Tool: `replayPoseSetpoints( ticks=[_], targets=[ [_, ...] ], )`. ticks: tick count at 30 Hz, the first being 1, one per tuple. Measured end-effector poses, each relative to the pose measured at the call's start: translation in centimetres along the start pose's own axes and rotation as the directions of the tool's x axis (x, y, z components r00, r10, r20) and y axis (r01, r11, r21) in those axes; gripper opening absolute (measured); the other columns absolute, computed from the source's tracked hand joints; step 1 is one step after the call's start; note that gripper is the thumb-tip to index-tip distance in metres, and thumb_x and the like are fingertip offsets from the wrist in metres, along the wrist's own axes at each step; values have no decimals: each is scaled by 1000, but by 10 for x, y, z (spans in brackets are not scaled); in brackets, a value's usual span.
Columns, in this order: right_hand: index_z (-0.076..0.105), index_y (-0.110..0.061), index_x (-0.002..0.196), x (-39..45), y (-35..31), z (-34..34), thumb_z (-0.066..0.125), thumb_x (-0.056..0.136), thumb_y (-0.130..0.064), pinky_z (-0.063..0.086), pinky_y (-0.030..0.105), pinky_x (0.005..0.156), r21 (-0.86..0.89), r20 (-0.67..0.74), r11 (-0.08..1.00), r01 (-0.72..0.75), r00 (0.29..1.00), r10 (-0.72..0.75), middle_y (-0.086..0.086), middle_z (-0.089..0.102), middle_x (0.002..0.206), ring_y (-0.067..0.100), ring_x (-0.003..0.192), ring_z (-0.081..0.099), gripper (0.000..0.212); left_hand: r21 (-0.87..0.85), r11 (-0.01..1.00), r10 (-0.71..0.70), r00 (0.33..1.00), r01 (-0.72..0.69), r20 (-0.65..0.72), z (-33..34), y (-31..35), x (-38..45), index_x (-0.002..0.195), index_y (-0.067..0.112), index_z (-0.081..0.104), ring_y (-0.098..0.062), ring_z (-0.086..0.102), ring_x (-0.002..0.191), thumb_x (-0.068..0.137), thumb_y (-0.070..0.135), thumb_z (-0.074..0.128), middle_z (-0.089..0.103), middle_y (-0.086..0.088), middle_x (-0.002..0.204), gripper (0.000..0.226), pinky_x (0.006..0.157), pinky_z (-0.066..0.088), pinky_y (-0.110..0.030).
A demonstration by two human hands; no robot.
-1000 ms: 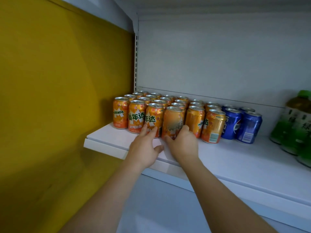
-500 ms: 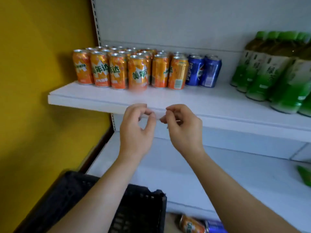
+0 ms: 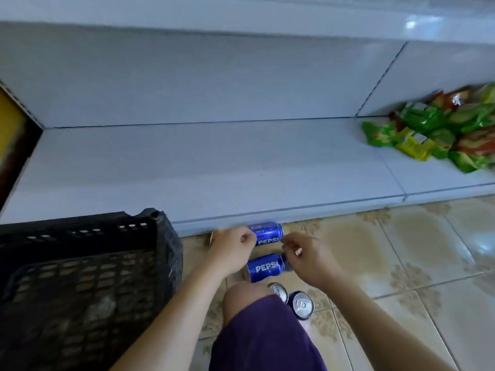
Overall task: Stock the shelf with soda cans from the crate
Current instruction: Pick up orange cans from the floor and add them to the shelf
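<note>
Grip status: left hand (image 3: 232, 250) and right hand (image 3: 308, 257) loosely curled, holding nothing, poised over two blue cans (image 3: 267, 234) lying on floor (image 3: 401, 250) beside black crate (image 3: 88, 263). Bottom shelf (image 3: 201, 167) unstocked here. Judged incomplete.

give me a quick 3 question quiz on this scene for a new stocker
1. True or false: the two Pepsi cans nearest the hands stand upright.
2. Which surface holds the snack bags? A) the floor B) the bottom shelf C) the crate
3. Fill in: the black crate sits to the person's ____.

Key
1. False: the far Pepsi can and the near Pepsi can lie on their sides on the floor tiles.
2. B: the snack bags lie on the bottom shelf.
3. Left: the black crate.
</note>
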State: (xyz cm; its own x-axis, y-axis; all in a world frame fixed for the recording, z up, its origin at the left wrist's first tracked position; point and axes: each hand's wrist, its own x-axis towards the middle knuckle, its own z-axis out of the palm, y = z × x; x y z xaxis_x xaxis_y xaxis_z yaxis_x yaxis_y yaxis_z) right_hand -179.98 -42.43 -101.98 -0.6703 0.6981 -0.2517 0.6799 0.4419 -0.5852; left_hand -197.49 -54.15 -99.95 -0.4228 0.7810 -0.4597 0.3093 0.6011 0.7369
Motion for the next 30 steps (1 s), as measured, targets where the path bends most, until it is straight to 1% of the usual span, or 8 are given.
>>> replayPoseSetpoints(
  ticks=[3, 7, 11, 13, 18, 22, 25, 30],
  targets=[
    [66, -19, 124, -18, 37, 29, 63, 84, -30, 49, 31, 93, -116, 128, 993, 23, 992, -8, -2, 69, 113, 19, 109, 62, 41, 79, 995, -68, 987, 57, 143, 50, -28, 11, 118, 21, 64, -22, 64, 94, 104, 28, 45, 69, -2, 116, 24, 64, 44, -24],
    [40, -26, 147, -34, 69, 67, 60, 83, -51, 43, 40, 103, -320, 316, 937, 138, 948, -32, -3, 52, 143, 22, 134, 44, 72, 152, 974, -202, 946, 167, 253, 101, -67, 19, 125, 17, 63, -20, 62, 110, 104, 19, 45, 66, -5, 126, 28, 94, 50, -33],
    [53, -25, 130, -37, 81, 107, 83, 62, -45, 54, 40, 84, -444, 240, 877, 182, 967, -80, -1, 71, 110, 28, 103, 67, 77, 134, 974, -218, 913, 182, 344, 121, -85, 16, 140, 19, 55, -18, 57, 124, 103, 14, 46, 62, -2, 137, 38, 104, 42, -28],
    [60, -23, 123, -33, 82, 109, 81, 60, -50, 53, 38, 86, -436, 181, 880, 191, 976, -122, -1, 73, 104, 27, 98, 68, 71, 78, 977, -214, 903, 200, 372, 118, -86, 13, 141, 22, 53, -13, 57, 121, 100, 14, 55, 63, 2, 136, 42, 102, 40, -23],
    [65, -22, 104, -32, 56, 69, 66, 67, -64, 46, 24, 65, -107, -89, 985, 138, 985, -147, -7, 68, 86, 12, 77, 62, 56, -17, 985, -151, 898, 173, 413, 87, -71, 9, 146, 31, 44, -12, 57, 121, 75, 13, 80, 59, 3, 139, 81, 108, 46, -35],
    [64, -19, 109, -17, 15, 30, 57, 77, -64, 52, 22, 67, 159, -230, 976, 146, 967, -107, -8, 66, 84, 6, 74, 61, 55, -62, 997, -28, 926, 55, 376, 43, -29, 8, 131, 41, 49, -10, 63, 109, 66, 40, 90, 65, 11, 122, 77, 98, 53, -32],
    [64, -28, 118, -7, -20, -4, 55, 87, -56, 46, 10, 68, 326, -281, 933, 151, 958, -57, -16, 67, 84, -5, 81, 63, 43, -124, 992, 56, 938, -14, 343, 3, 6, 2, 120, 41, 57, -2, 66, 100, 73, 47, 85, 69, 13, 114, 55, 90, 52, -20],
    [57, -49, 113, 2, -76, -48, 38, 103, -46, 51, 16, 77, 454, -348, 849, 270, 931, -110, -26, 69, 98, -1, 92, 66, 22, -530, 844, 83, 953, 88, 290, -46, 45, -15, 122, 28, 68, -27, 70, 110, 76, 83, 53, 74, -4, 117, 73, 101, 53, -46]
  ],
)
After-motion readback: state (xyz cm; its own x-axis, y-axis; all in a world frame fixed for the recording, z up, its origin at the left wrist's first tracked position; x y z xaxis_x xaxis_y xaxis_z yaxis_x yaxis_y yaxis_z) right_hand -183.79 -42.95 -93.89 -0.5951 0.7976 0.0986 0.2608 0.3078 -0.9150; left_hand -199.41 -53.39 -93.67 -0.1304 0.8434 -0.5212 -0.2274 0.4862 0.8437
